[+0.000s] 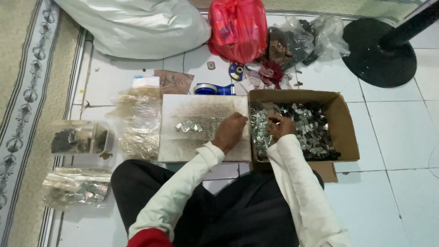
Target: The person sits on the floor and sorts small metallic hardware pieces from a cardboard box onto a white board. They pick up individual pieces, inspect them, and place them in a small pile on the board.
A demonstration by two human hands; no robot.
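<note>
Small metal clips (302, 130) fill the cardboard box (345, 132) on the tiled floor (398, 132), right of a worn grey board (192, 110). Nearest, the left hand (231, 130) rests curled on the board's right edge, apparently holding nothing. The right hand (280, 126) dips into the box, fingers pinched on clips. Judging by this, gathering is underway; farther left on the board lies a small sorted row (189, 126). Beyond sit a tape dispenser (214, 89) and a red bag (238, 27).

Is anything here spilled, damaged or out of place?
Nothing looks spilled. The box holds its metal pieces. Only the board looks worn, with dark speckled staining around its edges. A few small bits lie loose on the tiles.
</note>
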